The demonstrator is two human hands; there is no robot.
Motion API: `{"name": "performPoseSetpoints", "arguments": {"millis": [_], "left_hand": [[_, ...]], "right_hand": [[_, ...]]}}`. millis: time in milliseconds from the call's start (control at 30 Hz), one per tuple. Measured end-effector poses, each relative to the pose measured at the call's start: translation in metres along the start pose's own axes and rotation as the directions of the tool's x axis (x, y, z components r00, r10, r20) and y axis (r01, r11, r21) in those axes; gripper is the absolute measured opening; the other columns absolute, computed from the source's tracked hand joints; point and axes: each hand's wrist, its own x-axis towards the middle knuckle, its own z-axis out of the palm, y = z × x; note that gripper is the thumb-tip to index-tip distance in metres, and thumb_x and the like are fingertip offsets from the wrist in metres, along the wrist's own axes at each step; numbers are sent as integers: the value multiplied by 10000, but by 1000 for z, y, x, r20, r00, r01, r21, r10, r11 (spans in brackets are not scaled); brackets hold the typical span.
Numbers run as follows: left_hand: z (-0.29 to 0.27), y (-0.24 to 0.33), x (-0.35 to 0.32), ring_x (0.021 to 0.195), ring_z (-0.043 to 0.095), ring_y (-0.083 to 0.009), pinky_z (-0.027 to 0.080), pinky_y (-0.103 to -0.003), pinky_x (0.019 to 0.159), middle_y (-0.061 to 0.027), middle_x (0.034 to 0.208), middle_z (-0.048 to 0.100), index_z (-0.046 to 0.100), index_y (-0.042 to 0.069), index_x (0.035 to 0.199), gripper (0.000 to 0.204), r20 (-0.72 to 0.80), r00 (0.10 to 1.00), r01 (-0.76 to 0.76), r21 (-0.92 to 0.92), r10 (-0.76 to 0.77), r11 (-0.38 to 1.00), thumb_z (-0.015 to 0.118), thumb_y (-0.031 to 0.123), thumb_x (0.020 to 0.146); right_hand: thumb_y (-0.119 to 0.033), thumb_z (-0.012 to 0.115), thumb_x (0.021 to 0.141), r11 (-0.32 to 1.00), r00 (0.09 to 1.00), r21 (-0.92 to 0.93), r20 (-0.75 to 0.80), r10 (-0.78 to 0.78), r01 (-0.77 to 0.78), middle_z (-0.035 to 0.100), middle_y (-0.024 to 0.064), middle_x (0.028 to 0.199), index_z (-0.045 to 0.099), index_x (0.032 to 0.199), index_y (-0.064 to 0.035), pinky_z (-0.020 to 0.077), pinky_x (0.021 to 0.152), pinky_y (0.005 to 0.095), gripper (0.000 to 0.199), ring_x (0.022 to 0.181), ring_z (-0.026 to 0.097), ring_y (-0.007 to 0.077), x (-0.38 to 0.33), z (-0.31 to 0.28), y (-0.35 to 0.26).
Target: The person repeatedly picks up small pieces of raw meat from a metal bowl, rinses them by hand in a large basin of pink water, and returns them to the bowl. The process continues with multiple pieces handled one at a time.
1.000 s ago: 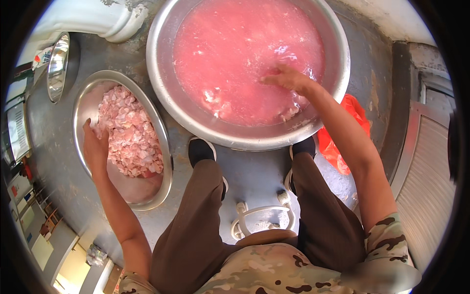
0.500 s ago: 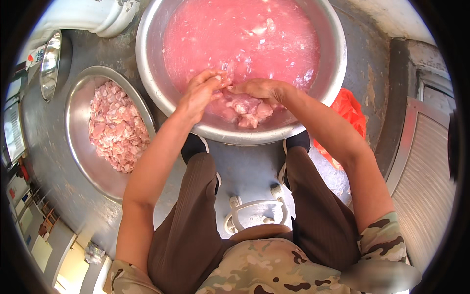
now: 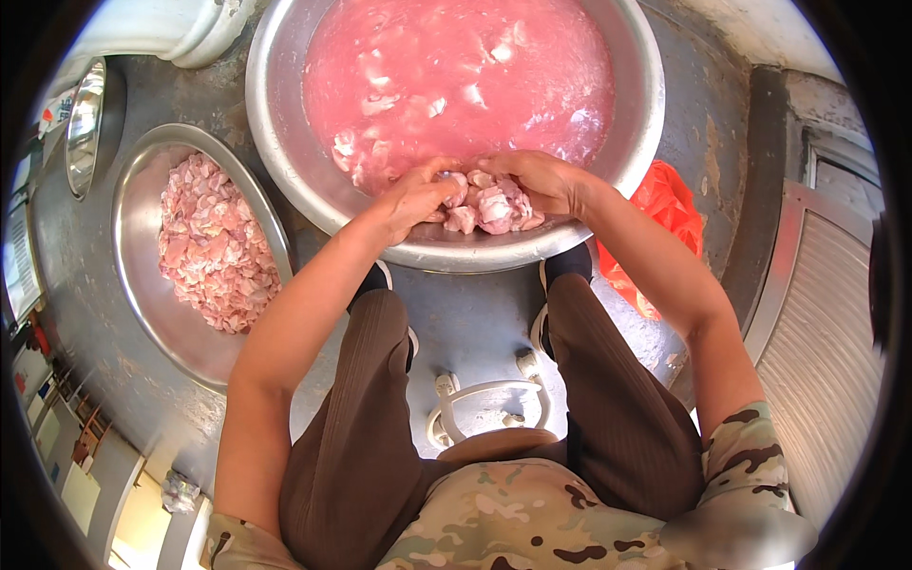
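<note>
A wide metal basin [image 3: 268,123] holds pink, cloudy water with pale pieces of raw meat [image 3: 378,100] showing at the surface. Against its near wall lies a heap of raw meat pieces [image 3: 496,209], gathered between my two hands. My left hand [image 3: 423,195] curls round the left side of the heap. From the right, my right hand [image 3: 540,179] cups it, with some fingers hidden behind the meat. The pieces look wet, pink and whitish.
A second metal bowl [image 3: 142,275], piled with cut raw meat [image 3: 218,247], stands on the floor to the left. Beyond it leans a shiny metal bowl [image 3: 87,128]. An orange-red plastic bag [image 3: 670,214] lies right of the basin. A ridged panel [image 3: 822,351] stands farther right.
Both hands have drawn meat up out of the water toward the near wall and now hold a larger heap. More pale pieces show at the water's surface on the left.
</note>
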Motion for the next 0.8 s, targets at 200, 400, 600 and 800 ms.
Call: {"name": "performPoseSetpoints", "arguments": {"millis": [200,400,600,800], "left_hand": [[-4,-12,6,987,557,-160,467,-298,805,-79,1054,574,482,47,1182,418,132,989,-86,158,65,984,654,184,826],[16,-11,7,988,568,-343,439,-411,850,-187,1072,586,484,21,1141,511,7,951,-198,778,308,596,658,207,698],[29,-9,3,1007,564,-347,459,-454,849,-191,1041,596,533,8,1081,342,7,924,-145,931,382,334,582,125,763],[83,-17,65,861,610,-254,514,-423,662,-112,908,650,680,80,910,167,-27,926,94,982,376,-161,610,138,770]], "right_hand": [[-82,553,831,961,989,-244,-37,-141,128,574,102,1088,456,1242,2,495,799,290,430,955,585,176,-26,18,-6],[-4,545,761,768,955,-613,-74,-289,185,569,152,1127,421,1302,-11,475,851,304,555,998,582,213,-14,11,-1],[-69,546,798,-28,814,-991,121,-568,128,553,184,1134,495,1224,-69,460,855,430,429,995,563,367,-10,23,1],[-15,542,755,-204,791,-975,190,-581,84,524,168,1176,520,1174,-82,461,858,435,425,1050,534,371,-46,15,-9]]}}
